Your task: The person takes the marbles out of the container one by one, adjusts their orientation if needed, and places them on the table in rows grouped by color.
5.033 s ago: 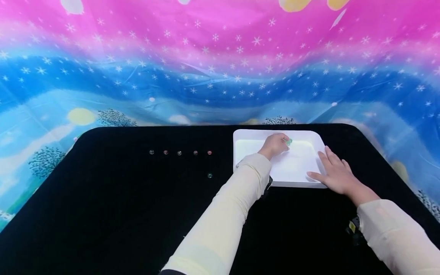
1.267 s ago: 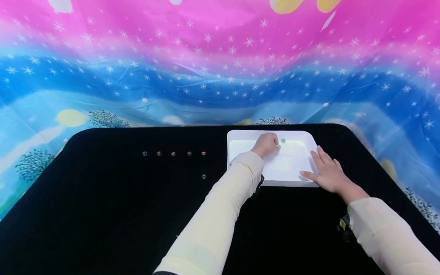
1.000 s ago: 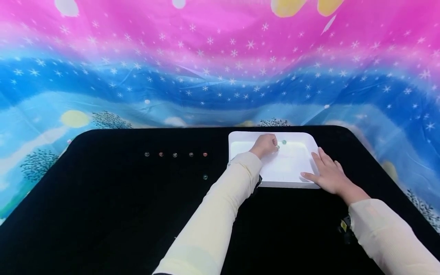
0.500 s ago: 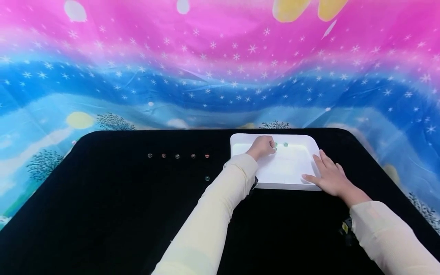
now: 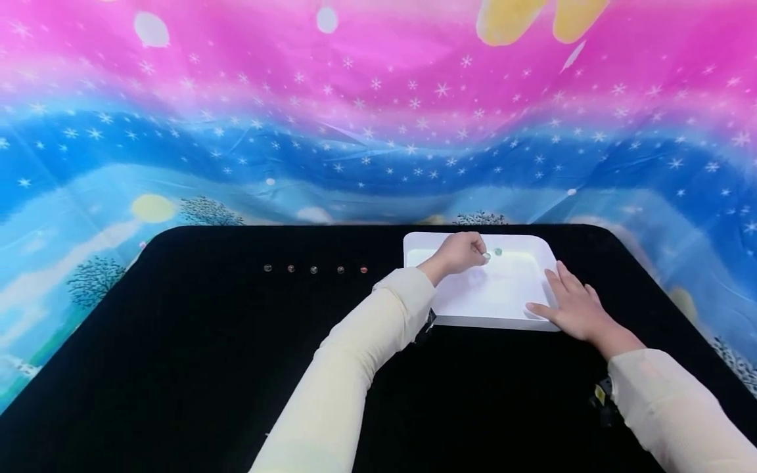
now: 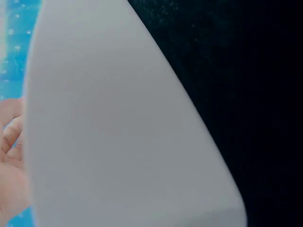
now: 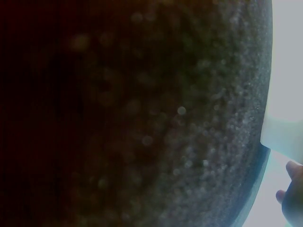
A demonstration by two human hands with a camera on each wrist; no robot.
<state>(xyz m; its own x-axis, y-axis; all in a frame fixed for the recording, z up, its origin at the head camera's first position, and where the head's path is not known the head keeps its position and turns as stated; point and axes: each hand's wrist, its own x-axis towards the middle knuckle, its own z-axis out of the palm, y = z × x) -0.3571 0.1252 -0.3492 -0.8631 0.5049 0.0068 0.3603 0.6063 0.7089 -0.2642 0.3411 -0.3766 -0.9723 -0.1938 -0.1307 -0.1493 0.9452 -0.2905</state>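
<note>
In the head view my left hand reaches over the white tray. Its thumb and fingers pinch a small pale green glass marble near the tray's back. A second greenish marble lies just right of the fingertips. My right hand rests against the tray's right side, fingers spread and thumb over the near corner. In the left wrist view the tray's pale wall covers most of the left hand. The right wrist view shows only some fingertips beside the tray.
Several small marbles stand in a row on the black tabletop, left of the tray. The rightmost marble is reddish. A patterned curtain hangs behind the table's back edge.
Earlier the left hand held greenish marbles higher over the tray; now one lies apart from the fingers. The left forearm has swung left, hiding the lone marble below the row. Right hand stays put.
</note>
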